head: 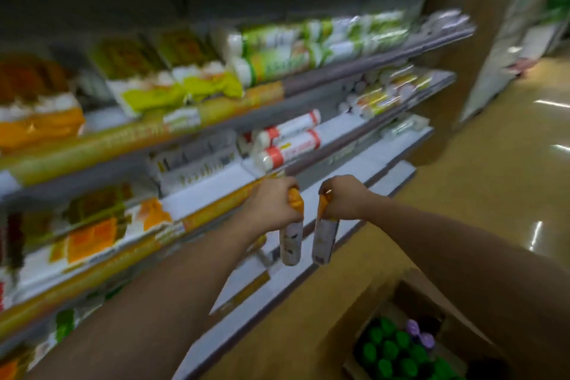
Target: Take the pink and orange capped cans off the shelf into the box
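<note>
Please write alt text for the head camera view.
The left hand and right hand each grip an orange-capped can before blurred shop shelves; a cardboard box of green-capped bottles stands on the floor.

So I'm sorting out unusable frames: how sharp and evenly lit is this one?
Head view: motion blur smears the stocked shelves; both hands and their orange-capped white cans read softly; ceiling-light glare streaks the tan floor; wide-angle bend.

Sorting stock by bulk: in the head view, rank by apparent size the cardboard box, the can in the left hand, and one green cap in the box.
1. cardboard box, largest, though nearest the camera.
2. can gripped by the left hand.
3. green cap, smallest.
</note>
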Motion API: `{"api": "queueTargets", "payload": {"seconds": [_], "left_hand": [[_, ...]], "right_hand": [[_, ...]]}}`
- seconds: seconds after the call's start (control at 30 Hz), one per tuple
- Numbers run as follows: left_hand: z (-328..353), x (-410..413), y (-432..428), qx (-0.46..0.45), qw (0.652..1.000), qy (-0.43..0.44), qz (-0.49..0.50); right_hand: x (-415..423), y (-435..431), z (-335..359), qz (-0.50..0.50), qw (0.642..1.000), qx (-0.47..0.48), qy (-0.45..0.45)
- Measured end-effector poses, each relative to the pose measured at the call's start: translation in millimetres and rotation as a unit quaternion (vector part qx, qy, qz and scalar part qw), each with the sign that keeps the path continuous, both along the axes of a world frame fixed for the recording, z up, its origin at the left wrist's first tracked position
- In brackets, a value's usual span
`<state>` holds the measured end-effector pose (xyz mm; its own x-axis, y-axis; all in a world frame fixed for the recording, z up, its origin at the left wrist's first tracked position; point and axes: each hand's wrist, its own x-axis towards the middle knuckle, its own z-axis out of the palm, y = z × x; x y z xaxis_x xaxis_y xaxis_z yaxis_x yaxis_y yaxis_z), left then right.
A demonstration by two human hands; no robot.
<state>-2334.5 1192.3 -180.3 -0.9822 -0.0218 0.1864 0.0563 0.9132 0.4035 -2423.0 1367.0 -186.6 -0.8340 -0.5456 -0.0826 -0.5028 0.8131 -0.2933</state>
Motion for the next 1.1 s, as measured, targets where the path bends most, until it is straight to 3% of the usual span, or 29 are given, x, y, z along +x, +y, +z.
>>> {"api": "queueTargets", "payload": {"seconds": [0.13,0.47,0.9,1.1], "left_hand": [[62.6,-37.5,44.0,-0.013,0.997,0.067,-0.032],[129.9,-144.9,173.5,-0.006,0.989,0.088,-0.12],[109.8,-284.8,312.5,0.083,0.973,0.051,-0.209],[56.0,-358.3,347.6,0.056,0.963,-0.01,-0.262]], "right_hand": [[-9.7,53.2,70.6,-0.061,0.997,-0.031,0.044],[-80.3,189.7,158.6,-0.142,0.983,-0.007,0.118],[-187.3,318.7,111.1,-0.256,0.963,-0.005,0.078],[-233.1,343.7,64.2,-0.314,0.949,0.003,0.015]]}}
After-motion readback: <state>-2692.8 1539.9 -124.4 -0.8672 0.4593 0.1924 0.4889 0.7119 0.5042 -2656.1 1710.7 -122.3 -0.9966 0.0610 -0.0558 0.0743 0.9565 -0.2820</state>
